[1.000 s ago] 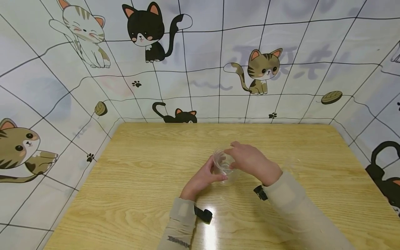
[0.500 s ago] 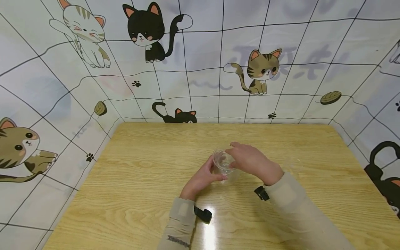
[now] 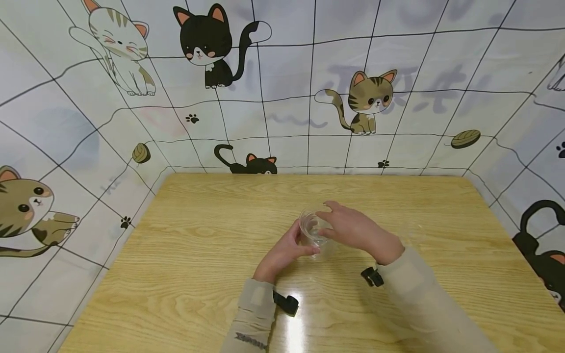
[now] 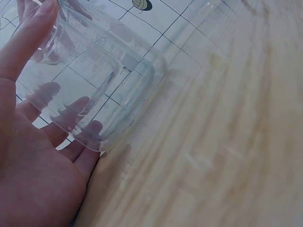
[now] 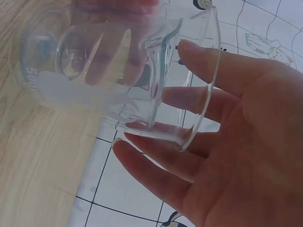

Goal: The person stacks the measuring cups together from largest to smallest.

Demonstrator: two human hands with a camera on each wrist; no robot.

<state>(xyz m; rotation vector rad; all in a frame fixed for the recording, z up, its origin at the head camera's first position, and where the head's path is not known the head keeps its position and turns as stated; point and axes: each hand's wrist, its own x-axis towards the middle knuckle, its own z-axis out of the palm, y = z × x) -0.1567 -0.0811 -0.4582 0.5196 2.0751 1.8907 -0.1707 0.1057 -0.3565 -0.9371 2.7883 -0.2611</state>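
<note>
On the table stands a clear glass beaker (image 3: 311, 241), with white "500" print showing in the right wrist view. A smaller clear glass vessel (image 5: 158, 71), apparently another beaker, sits nested inside it. My left hand (image 3: 287, 249) grips the outer beaker low on its side, thumb on the near side and fingers round the other. Over the rim is my right hand (image 3: 353, 226), its fingers spread and fairly straight at the mouth. Nothing shows pinched between them. Whether its fingertips touch the glass I cannot tell.
The wooden table (image 3: 212, 230) has a light grain and a bright reflection near its front. Cat-patterned sheeting (image 3: 287, 73) rises behind it and at both sides. A black strap (image 3: 287, 303) is on the left wrist, another black strap (image 3: 372, 276) on the right.
My right hand has shifted slightly, its thumb moving a little left over the beaker's mouth and its fingers looking looser. My left hand and the beaker stay nearly in place.
</note>
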